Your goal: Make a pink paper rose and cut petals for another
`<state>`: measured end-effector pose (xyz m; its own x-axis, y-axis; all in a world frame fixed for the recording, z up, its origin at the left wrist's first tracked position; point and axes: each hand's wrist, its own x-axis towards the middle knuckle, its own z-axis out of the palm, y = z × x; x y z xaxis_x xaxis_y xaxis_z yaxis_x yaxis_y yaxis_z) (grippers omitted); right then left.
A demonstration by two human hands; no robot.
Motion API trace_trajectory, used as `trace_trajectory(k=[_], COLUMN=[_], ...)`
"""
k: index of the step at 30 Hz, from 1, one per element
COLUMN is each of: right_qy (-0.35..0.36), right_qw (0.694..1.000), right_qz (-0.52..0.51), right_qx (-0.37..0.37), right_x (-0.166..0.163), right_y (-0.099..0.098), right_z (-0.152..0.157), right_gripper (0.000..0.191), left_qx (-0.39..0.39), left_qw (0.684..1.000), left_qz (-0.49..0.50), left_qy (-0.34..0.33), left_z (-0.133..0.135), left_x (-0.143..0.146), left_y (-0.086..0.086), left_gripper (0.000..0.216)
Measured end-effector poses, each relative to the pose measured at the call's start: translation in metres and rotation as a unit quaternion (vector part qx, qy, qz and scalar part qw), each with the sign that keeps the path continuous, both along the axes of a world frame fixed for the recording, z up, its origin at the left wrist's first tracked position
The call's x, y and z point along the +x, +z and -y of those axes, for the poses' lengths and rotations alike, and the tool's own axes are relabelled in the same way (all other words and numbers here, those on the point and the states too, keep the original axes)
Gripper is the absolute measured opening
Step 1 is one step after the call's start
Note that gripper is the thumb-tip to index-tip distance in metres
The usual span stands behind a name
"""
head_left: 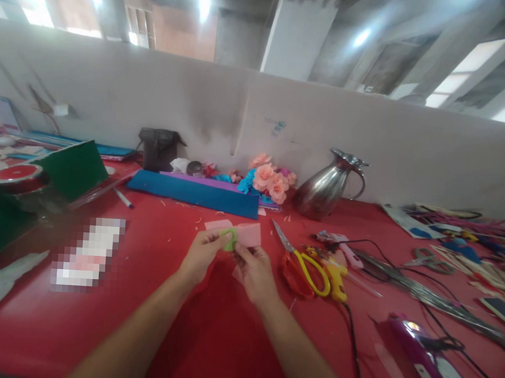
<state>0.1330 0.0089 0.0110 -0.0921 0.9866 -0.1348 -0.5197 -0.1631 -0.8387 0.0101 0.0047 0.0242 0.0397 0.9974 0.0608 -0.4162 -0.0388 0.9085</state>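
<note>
My left hand (201, 257) is closed, thumb and fingers pinching a small light-green piece (229, 240), which looks like paper. Beside it, my right hand (256, 272) is closed on pale pink paper (249, 234), its fingertips close to the green piece. Pink paper shows behind and below the fingers; how the pieces lie together is partly hidden. To the right of my hands lie scissors (311, 271) with yellow handles, blades pointing toward the wall, and a yellow tool (336, 278) with a black cord.
A blue strip (192, 194) lies beyond my hands, near peach paper flowers (270, 178) and a metal jug (330, 185). Wire stems (426, 294), grey scissors (430, 261) and a purple corded device (432, 362) are at right. A green board (74, 169) stands left.
</note>
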Motion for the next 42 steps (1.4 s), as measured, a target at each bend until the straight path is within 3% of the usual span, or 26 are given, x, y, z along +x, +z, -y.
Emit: trace_trajectory(k=[26, 34, 42], right_qy=[-0.024, -0.036, -0.023], right_qw=[0.999, 0.998, 0.995], right_qz=[0.033, 0.051, 0.075], right_qx=[-0.015, -0.029, -0.067], right_x=[0.000, -0.001, 0.000], right_y=[0.001, 0.006, 0.014], right_z=[0.001, 0.002, 0.007], right_gripper=[0.021, 0.022, 0.023], left_qx=[-0.082, -0.121, -0.121], left_qw=[0.993, 0.991, 0.991], left_qz=[0.081, 0.045, 0.045], left_qy=[-0.006, 0.040, 0.037], left_z=[-0.004, -0.002, -0.002], left_x=[0.001, 0.002, 0.002], left_y=[-0.004, -0.006, -0.007], left_gripper=[0.025, 0.030, 0.029])
